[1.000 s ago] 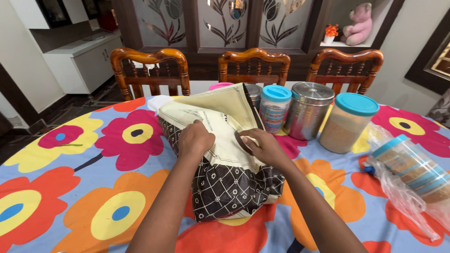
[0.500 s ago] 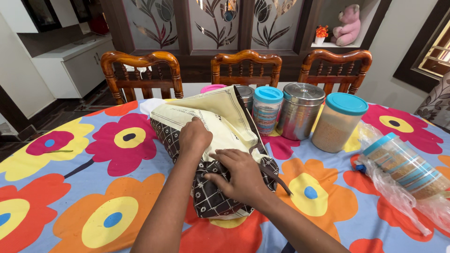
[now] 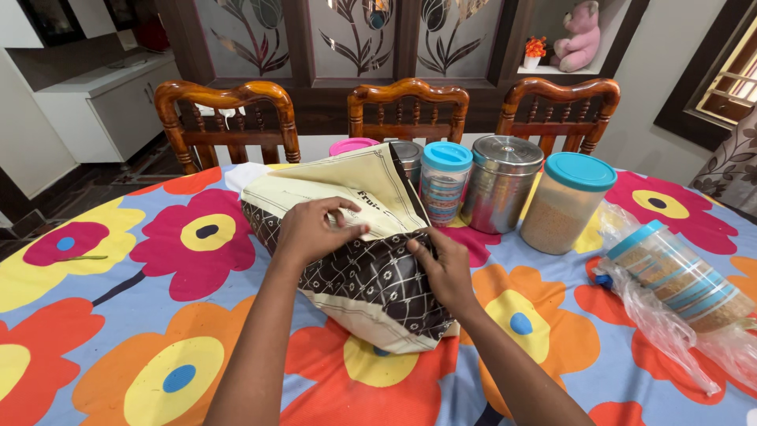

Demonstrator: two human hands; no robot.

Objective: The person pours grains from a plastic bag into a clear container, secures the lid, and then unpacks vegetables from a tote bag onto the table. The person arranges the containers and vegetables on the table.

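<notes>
- A white cabinet (image 3: pixel 102 110) stands at the far left, beyond the surface (image 3: pixel 118 315), which wears a glossy cloth of big red, orange and yellow flowers on blue.
- Three carved wooden chairs (image 3: pixel 225 118) line the far edge.
- The left hand (image 3: pixel 311 229) pinches the cream flap of a cloth bag (image 3: pixel 371 276), fingers curled narrow around the fabric edge.
- The bag lies near the middle of the surface, soft and slumped, cream on top with a dark brown panel of white grid and small flowers.
- The right hand (image 3: pixel 445 264) presses flat against the bag's dark side, fingers spread, gripping nothing that I can see.
- Behind the bag a pink lid (image 3: pixel 351 146) and a steel tin (image 3: pixel 408 154) are mostly hidden by the raised flap.
- Next come a clear jar with a blue lid (image 3: pixel 443 181), a round steel canister (image 3: pixel 499 183) and a plastic jar of brown grain (image 3: pixel 566 203).
- At the right edge a striped jar (image 3: pixel 678 276) lies on its side in crinkled clear plastic wrap (image 3: pixel 670 339), partly cut off.
- What the bag holds cannot be made out.
</notes>
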